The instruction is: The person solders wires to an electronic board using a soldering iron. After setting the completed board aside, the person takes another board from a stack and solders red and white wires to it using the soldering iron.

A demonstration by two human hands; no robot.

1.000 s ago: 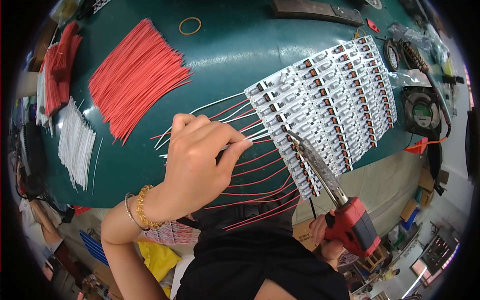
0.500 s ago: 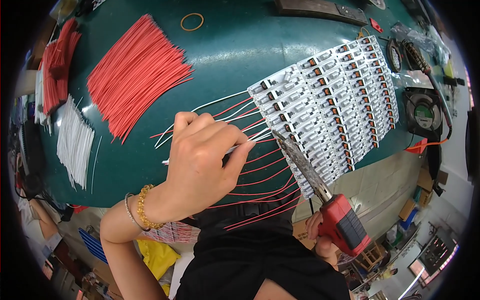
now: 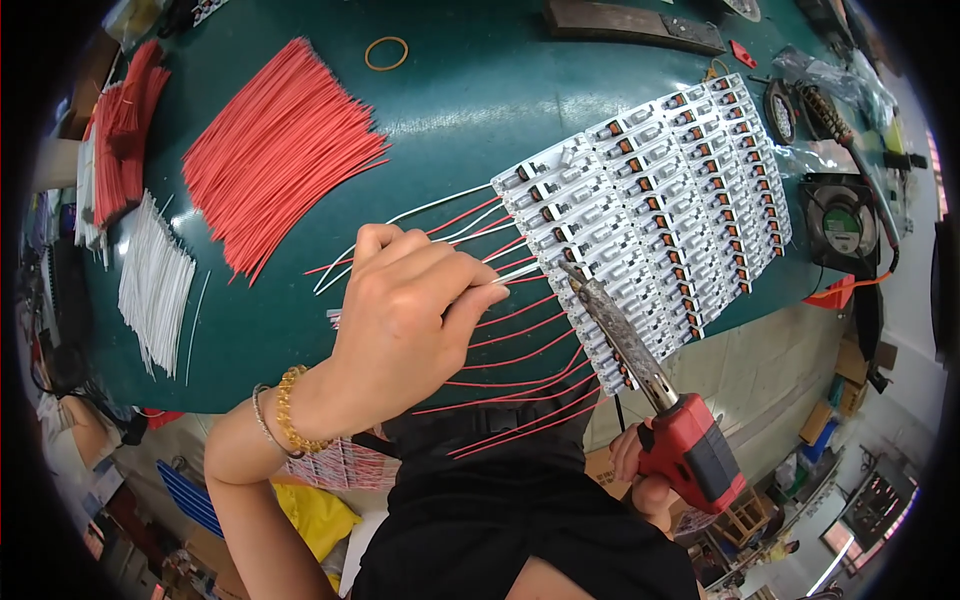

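Note:
My left hand [image 3: 405,310] is closed, pinching white wires [image 3: 517,272] between thumb and forefinger near the left edge of a panel of small white circuit boards [image 3: 650,200]. Red wires [image 3: 520,345] and further white ones trail from that same edge, some passing under my hand. A soldering iron with a red and black handle [image 3: 690,450] is gripped in my right hand [image 3: 640,470], partly hidden behind it. The iron's dark tip points up and left, over the panel just inside its wired edge; whether it touches the panel I cannot tell.
A spread of red wires [image 3: 285,160] and a smaller pile of white wires [image 3: 157,290] lie on the green table [image 3: 450,60]. Red bundles [image 3: 125,140] sit at far left, a rubber band [image 3: 386,53] at the back. On the right are a fan [image 3: 842,222] and another iron [image 3: 828,112].
The iron's tip has shifted slightly right, away from the pinched wires and farther over the panel. My left hand keeps its pinch in nearly the same place.

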